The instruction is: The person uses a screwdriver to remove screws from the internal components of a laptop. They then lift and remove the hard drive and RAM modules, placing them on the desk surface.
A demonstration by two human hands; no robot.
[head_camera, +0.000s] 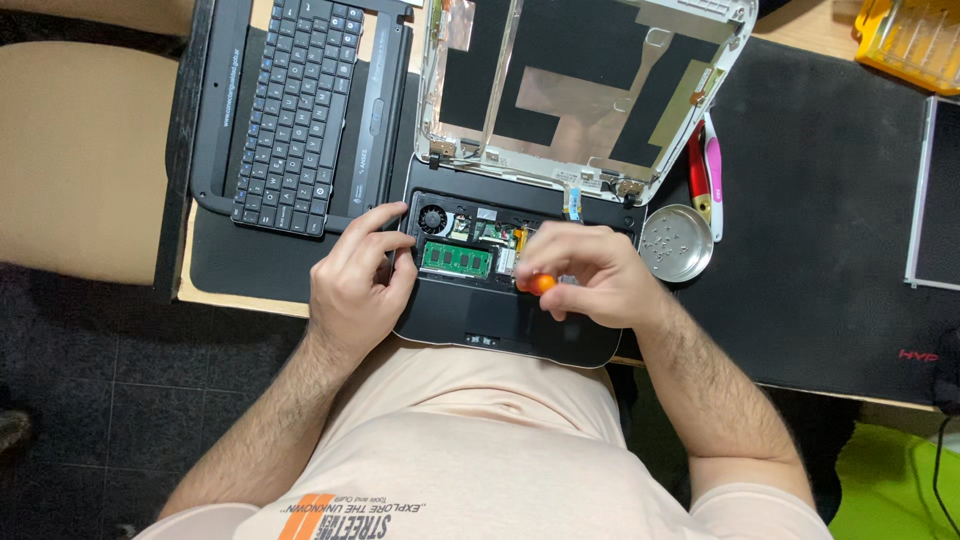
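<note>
An opened small laptop base (480,310) lies at the desk's near edge, with its fan (432,217) and green memory module (456,259) exposed. My left hand (352,282) rests on the base's left edge, fingers by the fan corner. My right hand (592,272) grips a screwdriver with an orange handle (541,284), held upright over the board's middle-right. The stripped lid shell (580,90) stands open behind the base.
A detached keyboard (295,110) and black bezel lie at the back left. A round metal dish (677,243) with several screws sits to the right, beside red and pink tools (705,175). A yellow tool case (910,40) and a loose screen panel (935,195) lie far right.
</note>
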